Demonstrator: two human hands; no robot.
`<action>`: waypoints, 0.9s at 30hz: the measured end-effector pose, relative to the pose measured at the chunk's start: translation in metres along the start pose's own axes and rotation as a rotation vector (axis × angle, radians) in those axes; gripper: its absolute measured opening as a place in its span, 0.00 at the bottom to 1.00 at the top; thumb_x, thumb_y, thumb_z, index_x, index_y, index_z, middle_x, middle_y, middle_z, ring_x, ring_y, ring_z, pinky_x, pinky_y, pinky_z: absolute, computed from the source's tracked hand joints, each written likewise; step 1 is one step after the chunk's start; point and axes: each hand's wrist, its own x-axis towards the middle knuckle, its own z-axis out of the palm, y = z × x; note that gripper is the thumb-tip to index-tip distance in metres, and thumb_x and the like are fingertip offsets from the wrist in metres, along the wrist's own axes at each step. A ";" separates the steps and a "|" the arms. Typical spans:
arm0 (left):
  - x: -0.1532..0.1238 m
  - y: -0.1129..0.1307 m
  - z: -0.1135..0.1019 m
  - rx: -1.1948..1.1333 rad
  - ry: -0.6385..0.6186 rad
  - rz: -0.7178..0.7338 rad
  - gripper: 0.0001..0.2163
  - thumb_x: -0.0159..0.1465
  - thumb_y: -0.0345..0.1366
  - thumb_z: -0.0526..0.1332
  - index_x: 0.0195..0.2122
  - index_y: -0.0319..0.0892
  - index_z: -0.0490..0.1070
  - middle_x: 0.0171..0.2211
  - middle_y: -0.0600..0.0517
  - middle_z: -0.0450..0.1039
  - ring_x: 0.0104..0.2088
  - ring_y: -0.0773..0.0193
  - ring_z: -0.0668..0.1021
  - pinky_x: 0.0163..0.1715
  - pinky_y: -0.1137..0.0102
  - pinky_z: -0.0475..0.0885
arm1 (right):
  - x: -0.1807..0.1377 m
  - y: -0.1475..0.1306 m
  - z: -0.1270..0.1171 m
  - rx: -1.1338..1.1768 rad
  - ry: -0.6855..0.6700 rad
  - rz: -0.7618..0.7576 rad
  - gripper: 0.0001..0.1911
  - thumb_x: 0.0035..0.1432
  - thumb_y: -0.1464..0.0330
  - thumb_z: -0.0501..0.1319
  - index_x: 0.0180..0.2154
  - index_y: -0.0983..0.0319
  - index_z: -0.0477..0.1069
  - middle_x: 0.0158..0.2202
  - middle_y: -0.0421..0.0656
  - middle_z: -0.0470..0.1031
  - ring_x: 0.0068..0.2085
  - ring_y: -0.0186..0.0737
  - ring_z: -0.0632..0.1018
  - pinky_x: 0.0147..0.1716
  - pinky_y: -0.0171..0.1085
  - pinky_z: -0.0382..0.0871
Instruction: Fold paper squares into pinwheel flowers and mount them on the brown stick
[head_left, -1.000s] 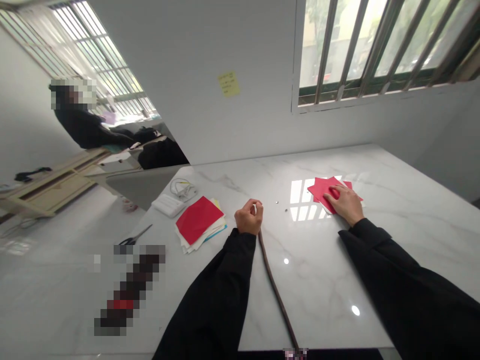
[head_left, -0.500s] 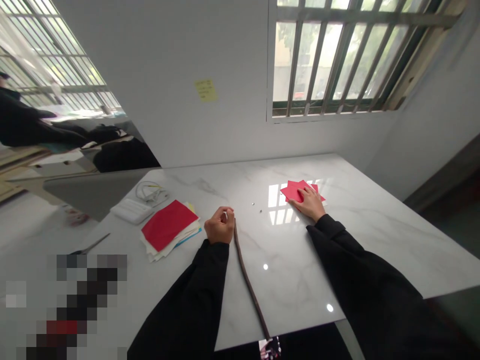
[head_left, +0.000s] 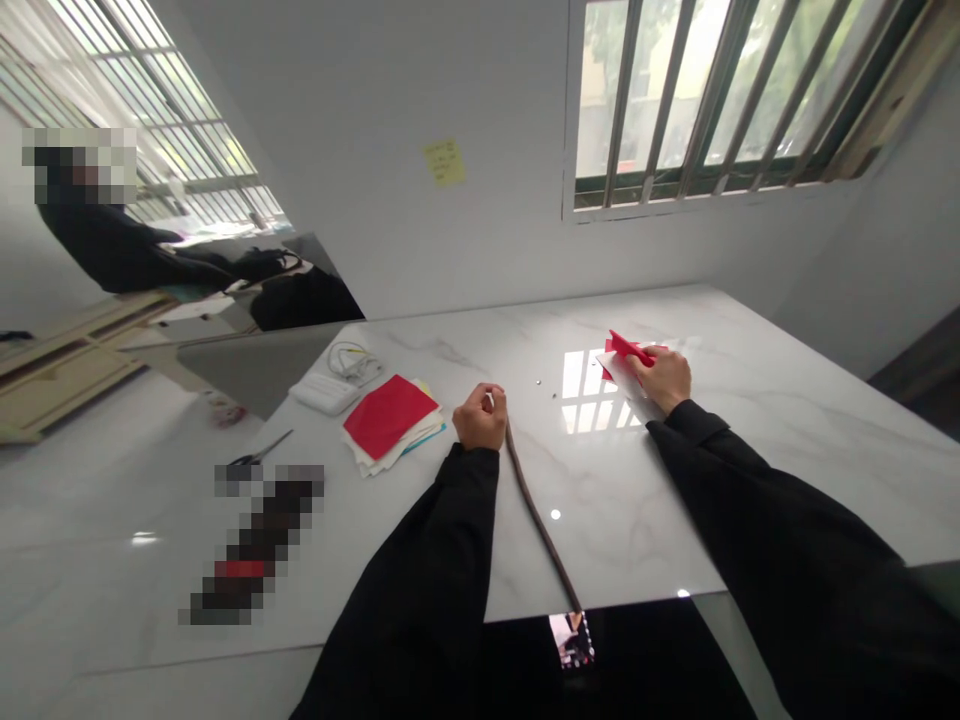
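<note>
My right hand (head_left: 661,378) pinches red paper (head_left: 628,348), whose edge stands up off the table. More red paper and a pale sheet lie under and beside it. My left hand (head_left: 481,415) is closed, with thumb and fingers curled together; whether something small is between them is hidden. A thin brown stick (head_left: 541,525) runs from beside my left hand down to the table's near edge. I cannot tell whether the hand grips its upper end. Left of this hand lies a stack of paper (head_left: 391,418) with a red sheet on top.
Scissors (head_left: 259,452), a white box (head_left: 325,394) and a coiled cable (head_left: 354,362) lie on the left of the marble-patterned table (head_left: 645,520). Two tiny bits lie between my hands. A lit screen (head_left: 572,640) shows below the near edge. A person (head_left: 105,230) sits far left.
My right hand has gone from lying flat on the red paper to pinching it and raising its edge. My left hand stays closed by the stick. The view has shifted left.
</note>
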 end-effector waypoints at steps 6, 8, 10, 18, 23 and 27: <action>0.000 0.008 0.000 -0.103 -0.021 0.051 0.11 0.68 0.40 0.59 0.33 0.43 0.79 0.18 0.58 0.59 0.22 0.67 0.66 0.28 0.71 0.62 | -0.004 -0.039 -0.021 0.376 0.273 -0.139 0.22 0.66 0.51 0.61 0.43 0.62 0.80 0.43 0.53 0.83 0.47 0.54 0.79 0.49 0.49 0.71; 0.001 0.011 0.000 -0.145 -0.025 0.063 0.11 0.67 0.39 0.59 0.34 0.43 0.79 0.21 0.56 0.65 0.24 0.66 0.69 0.31 0.72 0.65 | -0.015 -0.063 -0.019 0.705 0.173 -0.046 0.26 0.66 0.45 0.59 0.42 0.61 0.78 0.37 0.49 0.81 0.38 0.49 0.80 0.39 0.45 0.74; 0.004 0.012 0.003 -0.226 -0.049 0.057 0.11 0.67 0.40 0.60 0.36 0.42 0.81 0.26 0.53 0.72 0.28 0.65 0.72 0.35 0.72 0.69 | -0.031 -0.087 -0.012 1.060 0.000 0.065 0.30 0.65 0.40 0.58 0.44 0.60 0.77 0.36 0.47 0.81 0.37 0.49 0.81 0.35 0.44 0.75; 0.010 0.007 0.018 -1.005 -0.397 -0.426 0.34 0.62 0.62 0.66 0.60 0.43 0.76 0.45 0.45 0.82 0.35 0.62 0.82 0.34 0.69 0.77 | -0.087 -0.130 0.018 1.605 -0.612 0.453 0.18 0.70 0.52 0.62 0.48 0.59 0.77 0.45 0.45 0.84 0.46 0.45 0.83 0.46 0.42 0.80; 0.005 0.001 0.022 -0.876 -0.377 -0.378 0.29 0.52 0.54 0.77 0.48 0.38 0.81 0.41 0.42 0.84 0.44 0.49 0.85 0.48 0.60 0.79 | -0.092 -0.130 0.019 1.595 -0.770 0.573 0.16 0.74 0.56 0.59 0.45 0.61 0.78 0.41 0.44 0.83 0.36 0.38 0.81 0.39 0.37 0.79; 0.010 -0.009 0.025 -0.735 -0.213 -0.354 0.24 0.51 0.49 0.78 0.41 0.37 0.81 0.39 0.41 0.84 0.43 0.46 0.85 0.50 0.56 0.79 | -0.087 -0.126 0.011 1.553 -0.980 0.504 0.17 0.70 0.53 0.64 0.44 0.60 0.78 0.41 0.45 0.82 0.37 0.38 0.82 0.41 0.37 0.79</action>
